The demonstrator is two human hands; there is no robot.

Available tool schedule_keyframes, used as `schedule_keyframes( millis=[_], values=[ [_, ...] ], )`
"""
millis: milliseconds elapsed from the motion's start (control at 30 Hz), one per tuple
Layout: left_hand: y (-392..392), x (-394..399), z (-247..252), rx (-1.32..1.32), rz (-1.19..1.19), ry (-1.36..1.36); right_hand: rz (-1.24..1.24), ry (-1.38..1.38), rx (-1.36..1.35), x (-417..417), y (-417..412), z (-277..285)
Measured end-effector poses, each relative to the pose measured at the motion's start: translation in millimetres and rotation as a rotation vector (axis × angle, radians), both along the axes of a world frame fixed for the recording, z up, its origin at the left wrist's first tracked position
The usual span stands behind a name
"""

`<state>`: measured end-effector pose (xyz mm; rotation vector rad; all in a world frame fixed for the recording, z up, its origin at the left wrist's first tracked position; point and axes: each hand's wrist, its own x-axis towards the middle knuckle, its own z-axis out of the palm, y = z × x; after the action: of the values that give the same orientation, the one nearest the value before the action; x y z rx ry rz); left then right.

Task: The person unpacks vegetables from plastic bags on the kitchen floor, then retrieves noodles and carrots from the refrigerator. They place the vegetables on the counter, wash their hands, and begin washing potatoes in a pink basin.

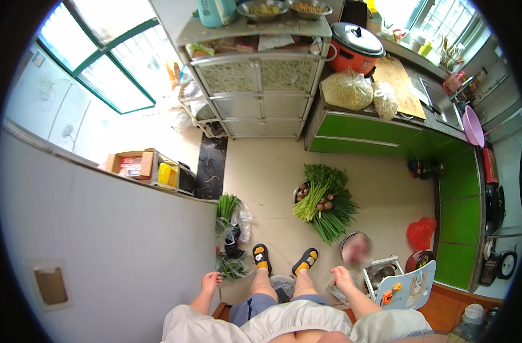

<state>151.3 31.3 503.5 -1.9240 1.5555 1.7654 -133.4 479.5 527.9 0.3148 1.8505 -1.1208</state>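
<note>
My left hand (210, 282) is held out beside my knee with loosely bent fingers and nothing visible in it. Close to it, leafy greens in a clear plastic bag (233, 266) lie on the floor against the wall. My right hand (341, 276) hovers on the other side, also without a visible object. Below that hand is a clear plastic bag (339, 296), partly hidden by my arm. A round bowl (343, 247) with blurred, pinkish contents stands just beyond. Farther ahead, a metal basin (295, 195) bears celery (311, 198), green onions (331, 225) and brown mushrooms (325, 205).
Spring onions (227, 206) and a black bag (233, 242) lie along the left wall. A blue folding chair (409, 286) and a red plastic bag (421, 233) stand to the right. Ahead are a metal cabinet (261, 107) and a green-fronted counter (364, 128) bearing a red cooker (354, 51).
</note>
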Motion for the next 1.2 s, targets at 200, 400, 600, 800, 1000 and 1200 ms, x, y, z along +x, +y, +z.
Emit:
schedule_keyframes(
  millis=[200,400,600,800,1000,1200],
  values=[
    [-24,26,35,-0.213,-0.204,0.073,-0.01,0.255,0.024,11,53,27],
    [-33,28,76,-0.191,-0.134,0.001,0.181,0.282,0.05,-11,39,-1],
    [-53,48,78,-0.366,-0.356,-0.119,-0.076,0.169,-0.006,13,-30,17],
    [-92,20,55,-0.302,-0.259,-0.088,0.013,0.433,0.182,-1,-83,37],
    [-108,-45,64,-0.196,-0.116,0.041,0.024,0.366,0.134,-73,-108,35],
    [-122,-105,63,-0.011,-0.027,0.179,-0.548,0.492,-0.388,-222,-185,47]
  ],
)
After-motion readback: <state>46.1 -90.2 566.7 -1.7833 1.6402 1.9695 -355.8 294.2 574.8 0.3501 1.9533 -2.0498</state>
